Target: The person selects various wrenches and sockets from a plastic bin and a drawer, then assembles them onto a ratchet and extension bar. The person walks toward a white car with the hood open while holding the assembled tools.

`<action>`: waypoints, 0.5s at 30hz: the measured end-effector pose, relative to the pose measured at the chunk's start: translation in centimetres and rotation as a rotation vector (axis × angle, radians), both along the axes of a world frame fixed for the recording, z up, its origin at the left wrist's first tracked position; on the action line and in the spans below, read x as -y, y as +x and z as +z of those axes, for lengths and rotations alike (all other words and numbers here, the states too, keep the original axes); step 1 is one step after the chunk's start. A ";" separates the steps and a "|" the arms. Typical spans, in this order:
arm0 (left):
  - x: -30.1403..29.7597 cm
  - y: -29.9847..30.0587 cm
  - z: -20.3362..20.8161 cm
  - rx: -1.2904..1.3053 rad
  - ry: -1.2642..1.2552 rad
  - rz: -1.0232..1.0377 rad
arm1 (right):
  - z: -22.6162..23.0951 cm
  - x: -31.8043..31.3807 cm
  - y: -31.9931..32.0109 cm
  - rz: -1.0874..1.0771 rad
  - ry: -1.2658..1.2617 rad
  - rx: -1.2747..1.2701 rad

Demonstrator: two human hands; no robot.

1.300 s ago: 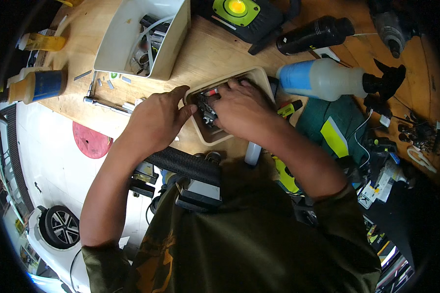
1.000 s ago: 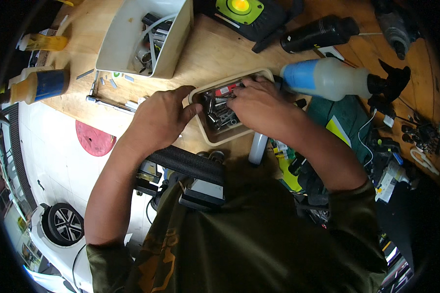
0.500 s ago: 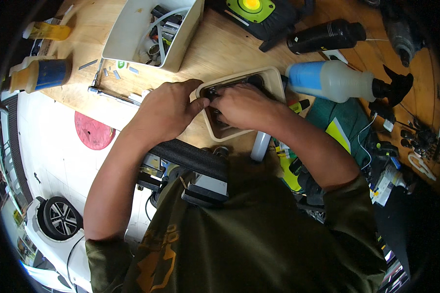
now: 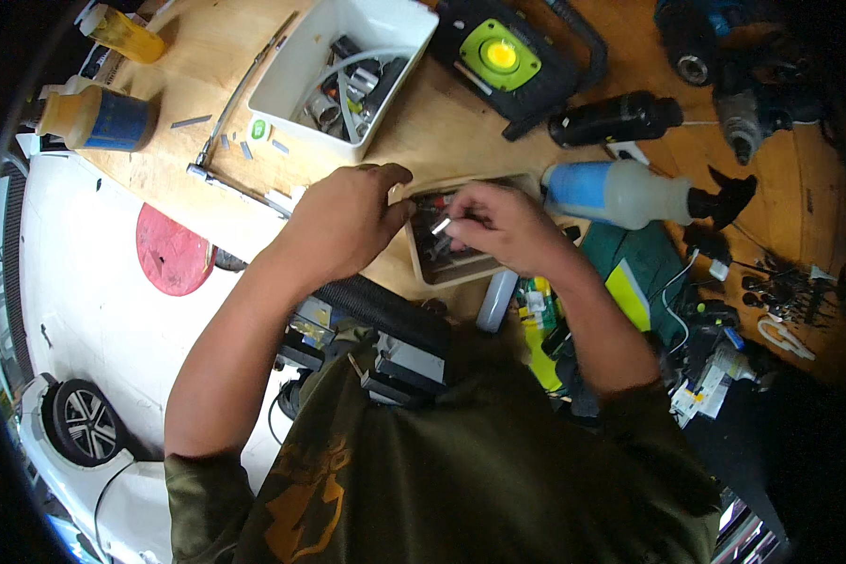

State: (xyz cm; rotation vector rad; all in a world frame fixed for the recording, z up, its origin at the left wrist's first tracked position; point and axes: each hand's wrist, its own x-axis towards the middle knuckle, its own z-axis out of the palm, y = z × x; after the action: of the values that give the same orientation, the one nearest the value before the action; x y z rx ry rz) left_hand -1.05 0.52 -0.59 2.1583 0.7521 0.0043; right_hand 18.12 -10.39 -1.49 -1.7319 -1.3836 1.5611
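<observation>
A beige rectangular tray (image 4: 461, 275) sits on the wooden bench in front of me, with dark and metal parts in it that are hard to tell apart. My left hand (image 4: 348, 221) grips the tray's left edge, its thumb at the rim. Over the tray is my right hand (image 4: 503, 226), its fingertips pinching a short, shiny silver metal piece (image 4: 440, 226) that looks like a small socket. The curled fingers hide part of that piece and of the tray's contents. Beyond my left hand, a long-handled ratchet wrench (image 4: 197, 170) lies on the bench.
A white bin (image 4: 303, 133) of metal parts and clear hose stands behind the tray. Around it are a work light (image 4: 500, 54), a black bottle (image 4: 616, 119), a spray bottle (image 4: 620, 194) and a power drill (image 4: 744, 122). On the floor at left is a red round disc (image 4: 174, 249).
My right hand has lifted out of the tray's contents, with the silver piece now showing in its fingers. My left hand stays at the tray's edge. The whole view has shifted slightly.
</observation>
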 end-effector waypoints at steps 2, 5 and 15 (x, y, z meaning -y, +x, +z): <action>0.3 -0.1 1.7 0.136 -0.177 0.050 | 0.9 2.0 0.1 -0.370 0.086 -0.508; 2.6 -0.5 4.7 0.354 -0.352 0.045 | 2.8 3.5 -1.1 -0.446 0.203 -0.540; 6.2 -3.5 5.4 0.708 -1.118 0.303 | 7.2 4.9 -7.0 -0.451 0.602 -0.208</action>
State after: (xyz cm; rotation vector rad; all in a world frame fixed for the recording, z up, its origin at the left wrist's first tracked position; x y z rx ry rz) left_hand -4.55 -5.70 4.77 0.8624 0.4582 0.3896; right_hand 11.13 -15.33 5.68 -1.3392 -1.1035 0.9216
